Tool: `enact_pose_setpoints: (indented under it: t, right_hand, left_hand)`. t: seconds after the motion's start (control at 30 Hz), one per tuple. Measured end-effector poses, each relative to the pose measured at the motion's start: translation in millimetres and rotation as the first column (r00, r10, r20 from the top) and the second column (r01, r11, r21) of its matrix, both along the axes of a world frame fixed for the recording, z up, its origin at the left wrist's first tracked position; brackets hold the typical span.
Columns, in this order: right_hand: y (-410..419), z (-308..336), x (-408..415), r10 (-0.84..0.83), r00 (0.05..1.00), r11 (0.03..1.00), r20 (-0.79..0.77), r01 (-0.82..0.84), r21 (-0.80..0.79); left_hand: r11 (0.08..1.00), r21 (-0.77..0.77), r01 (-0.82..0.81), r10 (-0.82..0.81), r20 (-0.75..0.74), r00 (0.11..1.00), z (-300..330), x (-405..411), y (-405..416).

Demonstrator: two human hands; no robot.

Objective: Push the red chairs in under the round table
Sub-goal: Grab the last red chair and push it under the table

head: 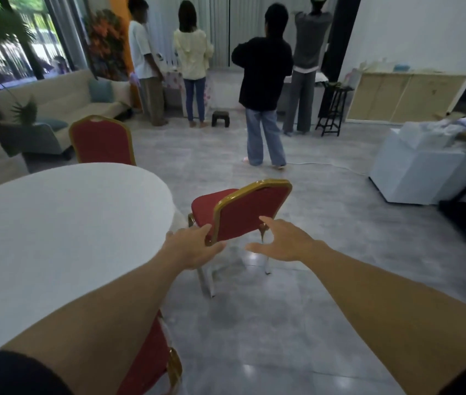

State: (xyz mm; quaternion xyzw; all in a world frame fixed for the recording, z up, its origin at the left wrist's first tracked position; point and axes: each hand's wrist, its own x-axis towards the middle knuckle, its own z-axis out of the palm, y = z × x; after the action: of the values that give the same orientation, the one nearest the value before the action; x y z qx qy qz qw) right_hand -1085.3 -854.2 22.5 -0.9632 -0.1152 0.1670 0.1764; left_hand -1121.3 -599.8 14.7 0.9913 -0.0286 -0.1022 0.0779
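The round table (55, 223) with its white top fills the left of the head view. A red chair with a gold frame (243, 212) stands on the floor to the right of the table, its seat toward the table and its back toward me. My left hand (194, 246) touches the lower left corner of its backrest, fingers curled around the frame. My right hand (280, 240) hovers open beside the lower right corner, fingers spread. A second red chair (100, 142) stands at the table's far side. A third red chair (152, 357) is close under my left arm, tucked against the table.
Several people stand with their backs to me across the room, the nearest one (263, 89) in a black top. A beige sofa (55, 109) lines the left wall. White boxes (414, 169) sit at right, a small dark stool (220, 118) and a black stand (333, 112) farther back.
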Motion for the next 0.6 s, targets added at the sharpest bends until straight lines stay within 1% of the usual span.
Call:
enact_pose_setpoints:
  t: [0.17,0.27,0.47,0.6]
  right_hand:
    - [-25,6,59,-0.014,1.0,1.0,-0.013,0.014,-0.026]
    - [-34,11,96,-0.025,1.0,0.999,0.012,0.025,-0.047]
    - [-49,13,160,-0.018,0.999,0.999,0.031,0.019,-0.046]
    - [-59,11,195,0.036,0.997,0.999,0.062,-0.038,0.029]
  left_hand:
    - [0.999,-0.054,-0.001,0.002,0.018,1.0,-8,74,-22]
    - [0.995,-0.099,0.017,-0.014,0.036,0.999,-13,117,-31]
    - [0.997,-0.078,0.018,-0.016,0.02,1.0,-4,176,-53]
    - [0.999,-0.041,-0.032,0.032,-0.001,0.999,-4,209,-64]
